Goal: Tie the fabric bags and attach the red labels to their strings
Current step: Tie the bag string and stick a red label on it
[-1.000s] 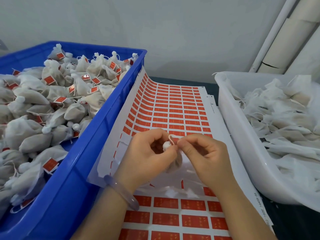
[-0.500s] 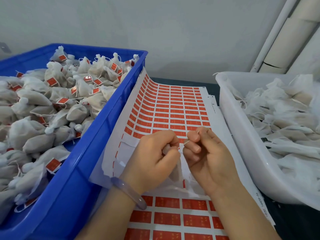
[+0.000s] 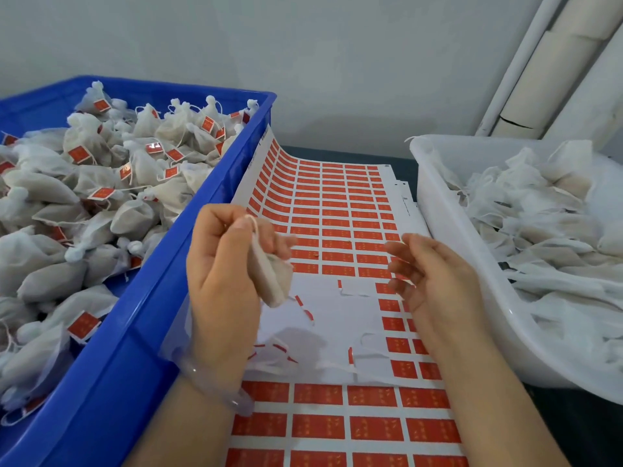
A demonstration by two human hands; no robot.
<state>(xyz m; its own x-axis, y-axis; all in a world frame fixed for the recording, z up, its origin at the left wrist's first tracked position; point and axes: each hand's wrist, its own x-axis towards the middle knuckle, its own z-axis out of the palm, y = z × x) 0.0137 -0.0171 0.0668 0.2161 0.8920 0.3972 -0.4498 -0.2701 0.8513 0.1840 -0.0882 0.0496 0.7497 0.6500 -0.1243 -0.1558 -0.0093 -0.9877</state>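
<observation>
Your left hand (image 3: 222, 274) grips the neck of a small bag (image 3: 271, 281), which hangs above the label sheet (image 3: 337, 203). Its string (image 3: 255, 227) loops over a fingertip. Your fingers hide the neck, so the knot cannot be made out. Your right hand (image 3: 438, 278) is relaxed and holds nothing, near the white tub (image 3: 448, 264). The blue bin (image 3: 141, 325) is cut off at the left and the tub at the right. The sheet fills the lane between their walls.

Bare forearms, translucent bangle (image 3: 215, 385) on left wrist
</observation>
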